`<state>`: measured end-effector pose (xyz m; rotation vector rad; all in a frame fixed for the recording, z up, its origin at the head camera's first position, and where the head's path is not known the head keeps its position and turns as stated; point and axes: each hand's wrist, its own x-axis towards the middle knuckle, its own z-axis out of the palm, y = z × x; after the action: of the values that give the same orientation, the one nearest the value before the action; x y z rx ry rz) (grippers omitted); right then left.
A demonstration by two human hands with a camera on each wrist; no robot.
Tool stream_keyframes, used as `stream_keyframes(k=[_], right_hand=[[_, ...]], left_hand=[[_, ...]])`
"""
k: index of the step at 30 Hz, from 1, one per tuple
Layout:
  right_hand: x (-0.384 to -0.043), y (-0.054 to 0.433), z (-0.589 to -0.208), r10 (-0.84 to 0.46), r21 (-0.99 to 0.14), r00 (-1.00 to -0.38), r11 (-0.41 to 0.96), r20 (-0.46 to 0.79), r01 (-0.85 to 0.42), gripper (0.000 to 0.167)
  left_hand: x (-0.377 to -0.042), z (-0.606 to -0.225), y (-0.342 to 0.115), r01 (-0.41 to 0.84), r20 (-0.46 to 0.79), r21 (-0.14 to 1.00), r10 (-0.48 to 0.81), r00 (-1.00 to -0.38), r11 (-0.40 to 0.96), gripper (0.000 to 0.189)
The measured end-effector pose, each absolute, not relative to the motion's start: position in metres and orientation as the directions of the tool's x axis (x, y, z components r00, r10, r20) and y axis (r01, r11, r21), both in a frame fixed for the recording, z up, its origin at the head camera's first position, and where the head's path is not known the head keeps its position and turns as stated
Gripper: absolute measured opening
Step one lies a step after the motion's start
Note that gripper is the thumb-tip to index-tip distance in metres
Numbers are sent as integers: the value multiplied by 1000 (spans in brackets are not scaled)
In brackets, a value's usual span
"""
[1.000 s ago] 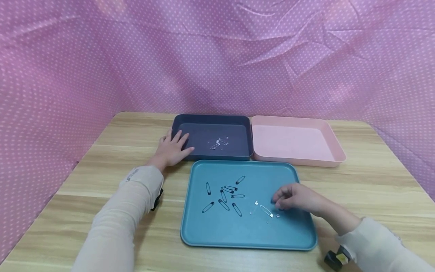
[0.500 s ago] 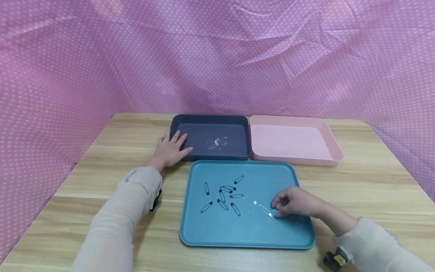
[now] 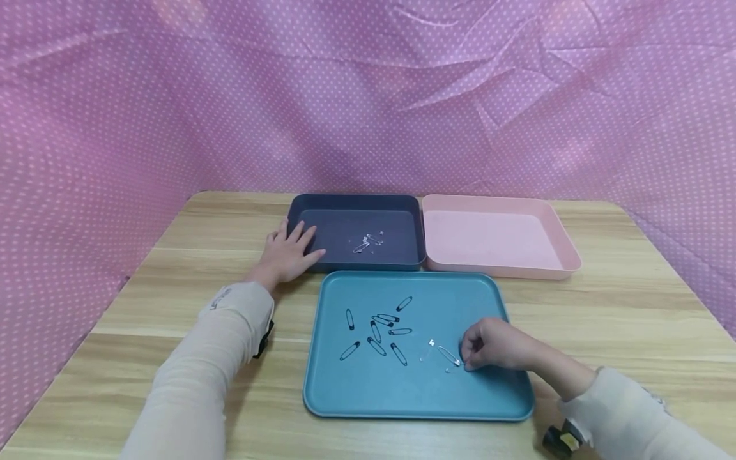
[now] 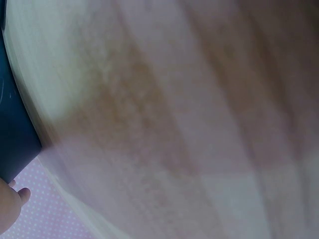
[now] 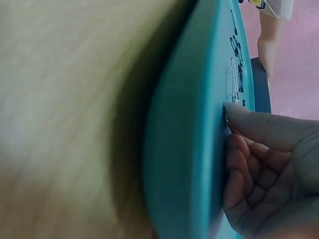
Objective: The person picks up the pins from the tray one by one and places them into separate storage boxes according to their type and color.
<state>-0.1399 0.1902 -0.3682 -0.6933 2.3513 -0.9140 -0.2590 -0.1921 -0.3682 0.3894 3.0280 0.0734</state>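
Note:
On the teal tray [image 3: 414,396] in the head view, my right hand [image 3: 494,345] pinches the head end of a silver safety pin, mostly hidden by glare and fingertips; its coil end [image 3: 448,370] shows. The right wrist view has the thumb [image 5: 259,124] against the tray floor, other fingers curled beneath. Beside the fingertips lies a silver safety pin [image 3: 448,356], with a fainter one [image 3: 431,344] to its left. Several black safety pins [image 3: 376,346] are scattered further left. My left hand [image 3: 289,255] rests with spread fingers over the left rim of the navy tray [image 3: 356,201].
Several silver safety pins [image 3: 368,243] lie inside the navy tray. A pink tray [image 3: 494,268] stands right of it, both behind the teal tray on the wooden table [image 3: 172,287]. Dotted pink cloth [image 3: 368,96] hangs around the back and sides.
My right hand has lowered its fingertips and closed them on the head of a silver safety pin, whose coil end shifted slightly. The left hand stays put.

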Motion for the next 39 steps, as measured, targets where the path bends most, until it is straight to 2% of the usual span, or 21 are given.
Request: stream_keyframes(k=[7,13,18,24,32,39], right_hand=[[-141,192,-368,-627,-741,-718,629,-302,-238,10],[-146,196,-365,-647,-746,-680,629,-345,-220,9],[-150,197,-363,-668,-771,-666,599,-333,-215,7],[-156,193,-360,-672,-805,-689,550,-270,-221,7],[-169,182,-355,-639,-840,-752,490,-163,-234,6],[-184,169,-351,-569,-882,-814,436,-116,-179,8]], left_hand=[[-258,-368,-193,246,-91,70,252,-963,967,75],[-258,-368,-194,245,-91,67,251,-964,967,75],[-258,-368,-194,246,-93,60,250,-964,967,74],[-257,-368,-194,242,-91,52,246,-965,969,73],[-257,-367,-193,236,-94,60,241,-966,970,73],[-257,-369,-193,230,-102,71,236,-966,971,74]])
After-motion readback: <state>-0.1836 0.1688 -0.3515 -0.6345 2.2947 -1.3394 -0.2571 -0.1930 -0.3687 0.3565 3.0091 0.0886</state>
